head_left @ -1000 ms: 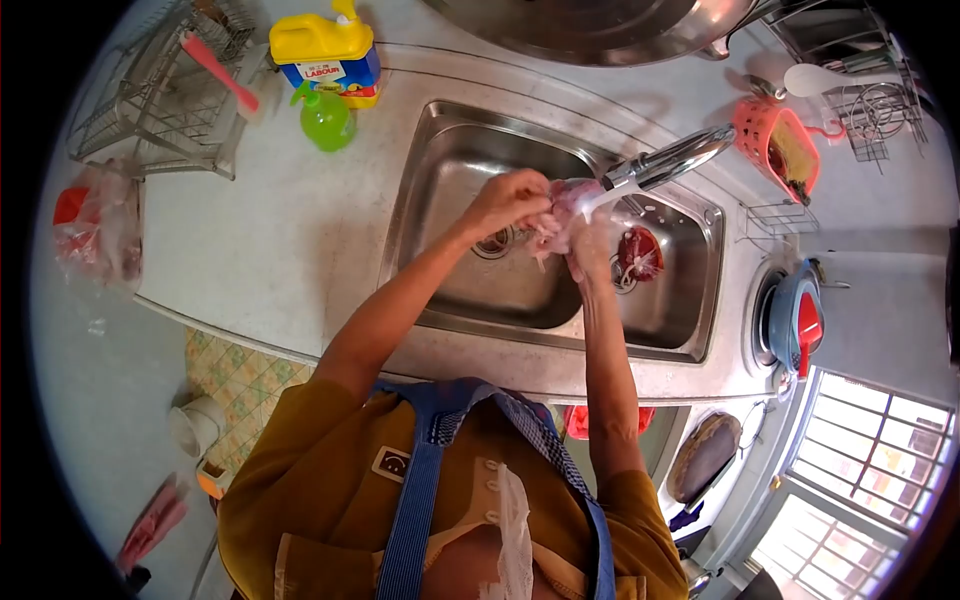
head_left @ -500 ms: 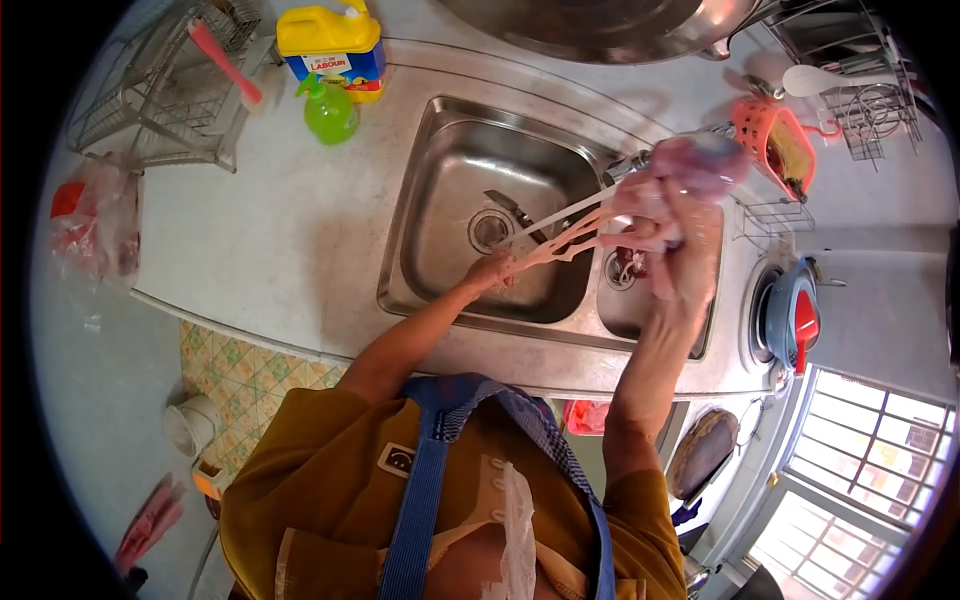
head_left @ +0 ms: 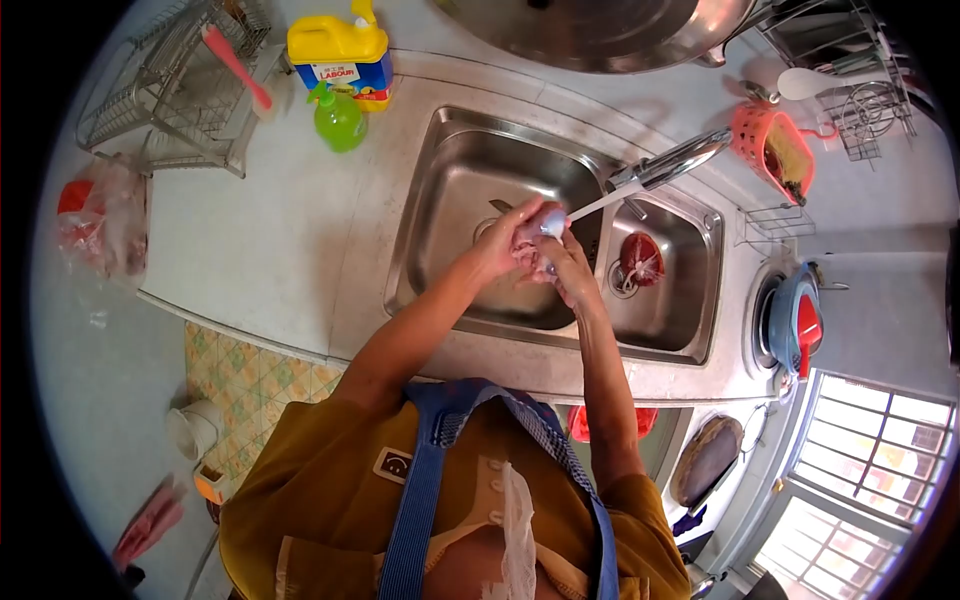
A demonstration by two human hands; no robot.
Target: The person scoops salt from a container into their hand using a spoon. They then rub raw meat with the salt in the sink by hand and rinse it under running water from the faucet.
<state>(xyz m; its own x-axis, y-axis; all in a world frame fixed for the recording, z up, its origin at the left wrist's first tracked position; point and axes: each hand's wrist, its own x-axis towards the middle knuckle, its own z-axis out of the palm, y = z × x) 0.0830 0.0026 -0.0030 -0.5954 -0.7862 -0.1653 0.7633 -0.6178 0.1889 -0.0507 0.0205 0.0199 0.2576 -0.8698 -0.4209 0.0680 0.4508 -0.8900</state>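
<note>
A pinkish, slippery piece of raw squid or similar (head_left: pixel 533 236) is held between my two hands over the left basin of the steel sink (head_left: pixel 430 225). My left hand (head_left: pixel 500 242) is wrapped round its left side. On the right side, my right hand (head_left: pixel 570 270) grips it too. Water from the chrome faucet (head_left: pixel 680 162) runs onto it. Part of a knife (head_left: pixel 500 206) shows in the left basin, partly hidden behind my left hand. A dark red item in clear plastic (head_left: pixel 641 260) lies in the right basin.
A green pump bottle (head_left: pixel 340 122) and a yellow jug (head_left: pixel 345 62) stand left of the sink, near a wire rack (head_left: pixel 190 110). Behind the sink is a large metal pan (head_left: pixel 610 30). A pink basket (head_left: pixel 770 150) and a blue basin (head_left: pixel 790 315) are at the right.
Half a second ago my hands were apart, with the pink strands stretched between them and my right hand raised by the faucet. Now both hands are together round the piece under the water.
</note>
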